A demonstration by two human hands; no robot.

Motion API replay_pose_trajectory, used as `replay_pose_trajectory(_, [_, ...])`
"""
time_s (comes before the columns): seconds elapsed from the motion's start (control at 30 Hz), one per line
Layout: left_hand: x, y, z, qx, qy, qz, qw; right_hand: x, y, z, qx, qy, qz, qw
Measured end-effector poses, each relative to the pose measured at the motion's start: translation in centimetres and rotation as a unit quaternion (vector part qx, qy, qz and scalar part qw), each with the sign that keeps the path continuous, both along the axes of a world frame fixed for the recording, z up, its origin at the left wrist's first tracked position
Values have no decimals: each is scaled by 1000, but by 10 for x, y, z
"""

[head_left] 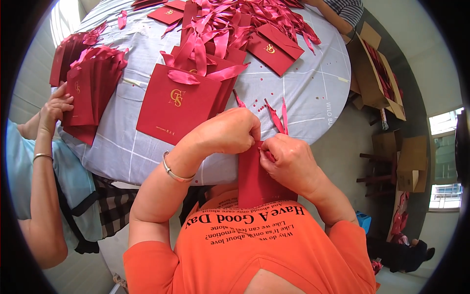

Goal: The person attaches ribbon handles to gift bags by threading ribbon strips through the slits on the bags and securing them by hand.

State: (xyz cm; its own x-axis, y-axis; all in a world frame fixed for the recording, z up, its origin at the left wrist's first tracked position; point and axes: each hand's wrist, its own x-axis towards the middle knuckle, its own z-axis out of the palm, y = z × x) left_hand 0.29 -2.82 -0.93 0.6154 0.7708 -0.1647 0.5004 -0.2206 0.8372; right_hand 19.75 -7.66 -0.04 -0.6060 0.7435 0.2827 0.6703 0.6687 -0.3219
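A small red paper gift bag [264,183] stands upright against my orange shirt, just off the table's near edge. At its top edge my left hand [230,131] is closed in a pinch, its fingertips mostly hidden; a ribbon end [238,100] pokes out beyond it. My right hand [290,159] is closed on the bag's upper right rim, with a bit of pink ribbon by its curled fingers. Two more ribbon ends [279,117] stick out past that hand onto the table. Close beyond my left hand, a larger red bag [181,100] with gold lettering lies flat.
The round table [318,78] wears a pale checked cloth with scattered red dots. Ribboned bags [215,29] pile up at the far side. At left, a co-worker's hand [55,109] touches standing bags [95,83]; another person's arm [333,14] rests far right. Cardboard boxes [372,73] stand beyond the right edge.
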Motion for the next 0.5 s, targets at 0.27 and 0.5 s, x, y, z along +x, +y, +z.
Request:
replay_pose_trajectory(0.27, [2,-2,-2,5,-10,6,1000,-4,1,3,-22,-66,-7,998])
replay_pose_trajectory(0.5, [5,-1,4,-16,45,20,999,-17,4,-4,-40,-85,-23,995])
